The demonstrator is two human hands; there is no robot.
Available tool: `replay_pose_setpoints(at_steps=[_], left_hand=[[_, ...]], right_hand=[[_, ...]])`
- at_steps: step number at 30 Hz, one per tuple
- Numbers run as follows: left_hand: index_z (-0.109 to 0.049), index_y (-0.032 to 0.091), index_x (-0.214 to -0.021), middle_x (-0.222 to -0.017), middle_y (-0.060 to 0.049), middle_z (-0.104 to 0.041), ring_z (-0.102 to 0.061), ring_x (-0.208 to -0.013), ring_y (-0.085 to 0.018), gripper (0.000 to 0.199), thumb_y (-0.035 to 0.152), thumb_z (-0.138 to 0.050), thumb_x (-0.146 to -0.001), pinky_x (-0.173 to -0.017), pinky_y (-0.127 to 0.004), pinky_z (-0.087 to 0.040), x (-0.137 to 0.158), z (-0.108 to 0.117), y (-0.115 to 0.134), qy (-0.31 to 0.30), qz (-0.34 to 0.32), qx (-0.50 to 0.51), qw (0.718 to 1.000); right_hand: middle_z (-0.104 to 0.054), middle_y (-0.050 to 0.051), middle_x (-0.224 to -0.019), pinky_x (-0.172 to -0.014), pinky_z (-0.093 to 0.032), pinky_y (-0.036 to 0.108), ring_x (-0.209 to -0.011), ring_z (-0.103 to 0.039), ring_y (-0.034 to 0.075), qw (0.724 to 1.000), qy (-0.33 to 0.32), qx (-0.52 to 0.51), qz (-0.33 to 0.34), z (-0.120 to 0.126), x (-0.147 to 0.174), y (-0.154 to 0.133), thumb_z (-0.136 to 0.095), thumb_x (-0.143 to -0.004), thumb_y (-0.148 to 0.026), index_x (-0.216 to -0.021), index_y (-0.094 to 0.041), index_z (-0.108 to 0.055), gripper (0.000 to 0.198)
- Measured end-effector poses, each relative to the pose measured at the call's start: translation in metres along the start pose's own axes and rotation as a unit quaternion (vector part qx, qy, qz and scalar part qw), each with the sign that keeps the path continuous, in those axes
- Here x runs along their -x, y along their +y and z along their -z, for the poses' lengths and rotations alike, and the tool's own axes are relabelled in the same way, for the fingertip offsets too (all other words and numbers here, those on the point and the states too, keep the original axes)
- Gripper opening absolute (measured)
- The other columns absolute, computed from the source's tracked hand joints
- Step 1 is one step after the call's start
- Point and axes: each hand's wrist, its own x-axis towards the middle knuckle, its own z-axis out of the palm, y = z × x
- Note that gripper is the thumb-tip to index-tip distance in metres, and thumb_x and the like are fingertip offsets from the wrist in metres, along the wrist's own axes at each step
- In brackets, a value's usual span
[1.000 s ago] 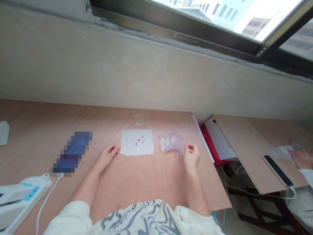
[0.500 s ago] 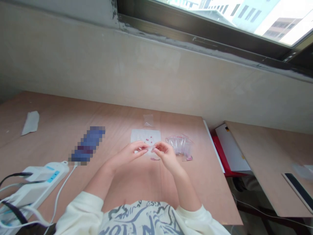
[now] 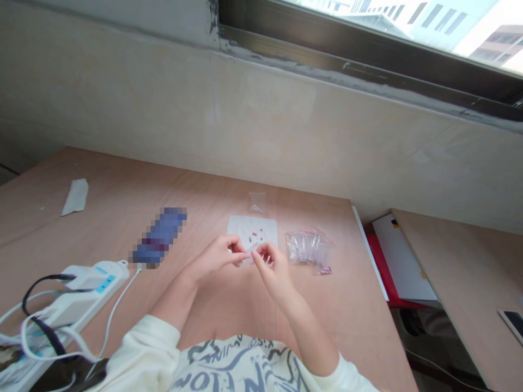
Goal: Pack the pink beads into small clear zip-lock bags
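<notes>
Right hand — now beside left hand

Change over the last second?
Right hand left the clear bags, moving leftward; left hand moved right from the left edge of the white sheet. They now meet over its near part, fingertips together; what they pinch is unclear. The view swung left. Unchanged: sheet, small bag beyond it.

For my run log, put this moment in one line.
left hand, right hand: fingertips close together, hold unclear; pink pieces: on white sheet; clear bags: right of sheet
</notes>
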Motion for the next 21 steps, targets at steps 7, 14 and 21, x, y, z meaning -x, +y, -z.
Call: replay_pose_setpoints(at_steps=[7,14,21], left_hand=[[-0.040,0.015,-0.050,-0.048,0.007,-0.042,-0.039,-0.043,-0.005,0.028,0.030,-0.061,-0.059,-0.040,-0.016,-0.029,-0.005,-0.009,-0.009,0.024,-0.036,-0.054,0.998],[-0.046,0.015,-0.061,-0.048,0.007,-0.040,-0.037,-0.041,-0.004,0.023,0.036,-0.050,-0.070,-0.040,-0.016,-0.027,0.000,-0.003,-0.005,-0.032,-0.023,0.006,0.999],[-0.040,0.016,-0.059,-0.047,0.008,-0.037,-0.033,-0.034,-0.003,0.025,0.037,-0.047,-0.071,-0.035,-0.016,-0.025,-0.006,-0.006,-0.011,0.024,-0.013,-0.002,1.000]], right_hand=[[-0.047,-0.002,-0.058,-0.054,-0.031,0.021,-0.057,-0.042,0.010,0.995,-0.070,-0.053,-0.054,-0.010,-0.011,0.008,-0.045,-0.071,-0.028,-0.061,-0.016,-0.049,0.016],[-0.050,-0.001,-0.055,-0.055,-0.032,0.023,-0.055,-0.043,0.010,0.994,-0.072,-0.062,-0.049,-0.004,-0.016,0.006,-0.045,-0.068,-0.024,-0.055,-0.016,-0.049,0.016],[-0.042,-0.004,-0.048,-0.047,-0.029,0.021,-0.047,-0.037,0.009,0.996,-0.040,-0.030,-0.075,-0.007,-0.015,-0.003,-0.045,-0.065,-0.022,-0.049,-0.017,-0.042,0.017]])
